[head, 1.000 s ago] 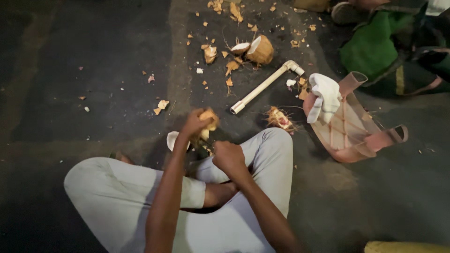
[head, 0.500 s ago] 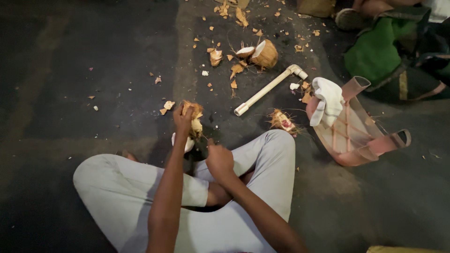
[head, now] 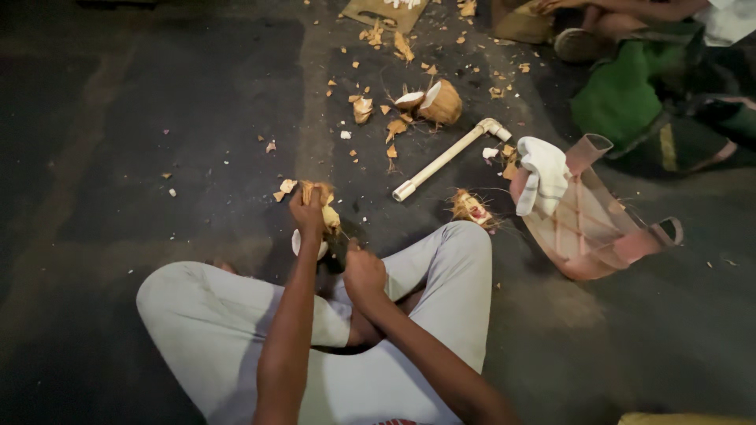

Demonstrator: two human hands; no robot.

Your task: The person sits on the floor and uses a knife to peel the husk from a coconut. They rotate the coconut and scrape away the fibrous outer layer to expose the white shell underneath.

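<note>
We sit cross-legged on the dark, rough floor (head: 157,157), pale trousers drawn up, and work a husk (head: 319,206) just ahead of our knees. Since half a second ago the view has slid down and slightly left, so the litter at the top now shows more fully; the left hand (head: 307,214) has stayed on the husk, while the right hand (head: 364,275) has dropped a little lower and nearer our lap. The left fingers close around the fibrous, tan husk, holding it upright over a small pale bowl-shaped piece (head: 303,244). The right fingers are curled into a tight fist; whatever they grip is hidden from us, so we cannot tell what it is.

Beyond the husk lies a white plastic pipe (head: 441,161), straight and smooth, with an elbow joint at its far end. Past it rests a split coconut (head: 437,102), brown and hairy outside, white within, among scattered husk chips (head: 394,134). Another stringy clump (head: 471,208) sits just beside our right knee. To the right an overturned pink plastic stool (head: 591,228) lies with a white cloth (head: 542,169) draped over one leg. A flat tan board (head: 382,12) shows at the top edge. Another person (head: 630,102) in green cloth sits at the upper right, well apart from us.
</note>
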